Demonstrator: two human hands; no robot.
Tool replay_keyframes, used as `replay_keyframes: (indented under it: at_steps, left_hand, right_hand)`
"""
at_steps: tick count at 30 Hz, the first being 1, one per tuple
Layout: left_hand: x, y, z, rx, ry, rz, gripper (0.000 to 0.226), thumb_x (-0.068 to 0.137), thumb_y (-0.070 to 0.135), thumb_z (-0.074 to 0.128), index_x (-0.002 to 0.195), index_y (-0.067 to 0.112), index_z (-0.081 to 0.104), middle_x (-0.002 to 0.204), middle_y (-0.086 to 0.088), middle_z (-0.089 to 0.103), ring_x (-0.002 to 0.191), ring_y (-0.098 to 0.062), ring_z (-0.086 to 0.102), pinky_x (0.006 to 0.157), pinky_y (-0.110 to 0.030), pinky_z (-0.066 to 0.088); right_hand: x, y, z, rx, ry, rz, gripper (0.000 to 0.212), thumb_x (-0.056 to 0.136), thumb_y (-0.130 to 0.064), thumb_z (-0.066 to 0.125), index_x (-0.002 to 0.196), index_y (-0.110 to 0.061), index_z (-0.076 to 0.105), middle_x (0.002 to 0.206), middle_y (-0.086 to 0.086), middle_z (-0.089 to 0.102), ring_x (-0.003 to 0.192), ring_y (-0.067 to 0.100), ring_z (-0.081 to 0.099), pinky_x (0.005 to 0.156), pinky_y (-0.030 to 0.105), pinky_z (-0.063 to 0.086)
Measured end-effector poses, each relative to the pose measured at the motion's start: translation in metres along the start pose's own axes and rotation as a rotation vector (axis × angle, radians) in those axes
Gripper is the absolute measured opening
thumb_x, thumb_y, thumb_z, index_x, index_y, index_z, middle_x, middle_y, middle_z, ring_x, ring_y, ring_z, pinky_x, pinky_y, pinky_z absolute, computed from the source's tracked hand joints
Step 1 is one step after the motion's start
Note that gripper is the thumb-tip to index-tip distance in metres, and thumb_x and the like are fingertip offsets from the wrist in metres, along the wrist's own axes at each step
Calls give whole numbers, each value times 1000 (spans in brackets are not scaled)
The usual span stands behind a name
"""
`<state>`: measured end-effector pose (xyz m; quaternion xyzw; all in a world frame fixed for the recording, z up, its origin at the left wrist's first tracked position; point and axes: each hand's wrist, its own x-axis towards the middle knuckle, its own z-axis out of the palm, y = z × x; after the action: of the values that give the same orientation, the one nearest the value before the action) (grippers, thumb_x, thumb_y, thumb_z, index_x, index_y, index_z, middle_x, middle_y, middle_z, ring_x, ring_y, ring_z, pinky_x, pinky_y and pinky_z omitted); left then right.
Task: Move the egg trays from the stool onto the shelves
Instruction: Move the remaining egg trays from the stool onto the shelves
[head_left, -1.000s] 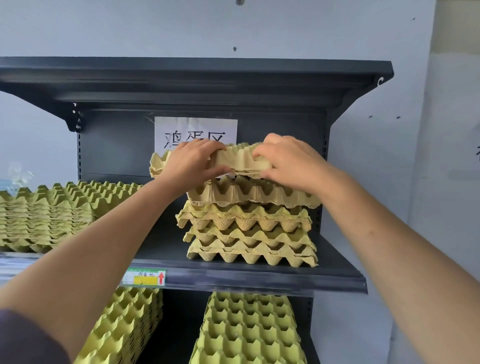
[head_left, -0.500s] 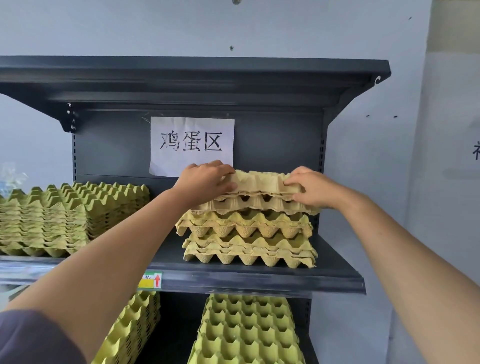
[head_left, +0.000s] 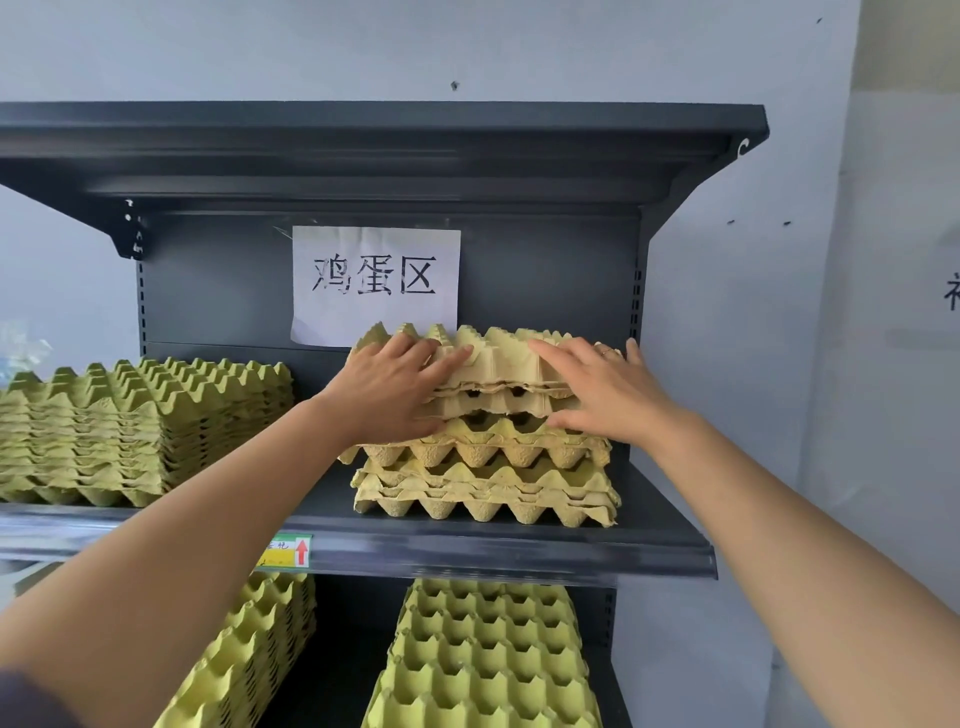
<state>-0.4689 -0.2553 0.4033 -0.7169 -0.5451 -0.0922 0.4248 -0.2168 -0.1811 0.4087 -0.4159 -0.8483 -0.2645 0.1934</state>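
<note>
A pale yellow cardboard egg tray (head_left: 498, 358) lies on top of a loose stack of egg trays (head_left: 485, 473) on the right half of the dark grey middle shelf (head_left: 498, 551). My left hand (head_left: 389, 389) lies flat with straight fingers on the top tray's left side, its thumb low against the stack's front. On the tray's right side rests my right hand (head_left: 602, 389), fingers spread and straight. The stool is out of view.
A taller, tidier stack of green egg trays (head_left: 140, 431) fills the shelf's left half. Two more stacks, one on the left (head_left: 249, 654) and one on the right (head_left: 488, 660), sit on the shelf below. A paper sign (head_left: 376, 283) hangs on the back panel under the top shelf (head_left: 384, 135). A white wall is at right.
Both hands lowered the top tray from above onto the stack, then let go of their grip and flattened out on it. The sign behind is now uncovered.
</note>
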Motion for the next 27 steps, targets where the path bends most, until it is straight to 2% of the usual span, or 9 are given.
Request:
replay_keyframes:
  at_steps: [4,8,12,16,19,21,25,27]
  left_hand:
    - [5,0,-3,-1,-27,5,75,89,53,46,150,24,12,139,-3,41,127,-24,34,98,-37,39]
    - [12,6,-7,6,-30,-52,75,84,51,53,146,25,21,134,-2,45,124,-23,38,92,-37,41]
    - [13,1,-4,-15,-3,-59,76,81,43,61,145,24,26,132,-3,47,124,-24,38,92,-39,43]
    - [10,-6,2,-111,-35,-83,74,82,45,57,145,26,24,135,-1,44,125,-24,35,96,-40,38]
    - [4,-8,0,-141,-15,-82,79,71,58,38,142,25,31,133,-2,47,121,-26,40,93,-43,38]
    - [1,-10,1,-134,27,-71,83,64,59,29,140,25,36,129,-2,51,117,-27,44,89,-43,39]
    - [-1,-6,7,-75,0,-46,85,70,70,21,142,27,29,130,-1,49,119,-25,41,91,-43,37]
    - [1,-3,12,-31,-18,-30,82,77,75,27,145,28,24,133,-2,46,123,-25,39,94,-43,36]
  right_hand:
    - [2,-1,2,29,36,-4,89,83,-51,63,150,-34,6,152,1,33,136,31,35,113,61,16]
    - [3,2,3,68,73,9,85,82,-51,63,149,-34,13,148,0,40,133,31,39,112,58,21]
    - [1,4,2,35,182,-3,82,82,-55,61,149,-34,19,140,-3,49,125,28,45,108,47,31]
    - [-1,-3,-6,14,231,-27,77,82,-56,59,147,-35,23,137,-8,50,121,26,42,100,42,31]
    - [-1,-6,-9,30,197,-32,77,82,-57,58,147,-35,22,135,-7,50,122,25,41,100,42,30]
    - [-1,-7,-7,42,194,-36,77,81,-58,57,146,-35,22,129,-7,53,120,25,43,100,42,30]
    - [-7,-9,3,11,101,1,85,80,-66,52,148,-36,12,136,-5,46,128,26,37,110,51,20]
    - [-11,-10,10,-33,54,11,91,79,-72,47,150,-35,2,144,-3,40,135,27,31,112,58,12]
